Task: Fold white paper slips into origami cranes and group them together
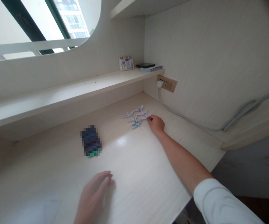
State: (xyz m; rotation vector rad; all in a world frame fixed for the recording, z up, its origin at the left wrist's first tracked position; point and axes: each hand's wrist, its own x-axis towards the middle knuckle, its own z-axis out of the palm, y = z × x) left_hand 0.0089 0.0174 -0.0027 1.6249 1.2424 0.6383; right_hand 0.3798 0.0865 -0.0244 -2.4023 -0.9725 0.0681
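1. Desktop (134,177) in pale wood grain across the middle and bottom of the frame; behind, a long shelf (55,91), and at upper left a rounded pane (91,12) showing green bars and a building.
2. At right of centre, a wall socket (171,86) with a white plug (159,83), grey cable (190,119) trailing towards the right edge.
3. On the shelf, a packet (126,63) with purplish print, too small to read; near the desktop's middle, a dark pixelated item (91,140), green-edged, details hidden.
4. Just right of the frame's centre, white folded paper figures (134,118) in a cluster, with a blue one (136,124) nearest.
5. Right hand (157,125) at the cluster's right end, arm stretched from lower right, fingertips together at a white figure; cannot tell whether pinching.
6. Left hand (94,190) above the desktop at bottom centre, fingers together, loosely curled; cannot tell whether touching the thumb.
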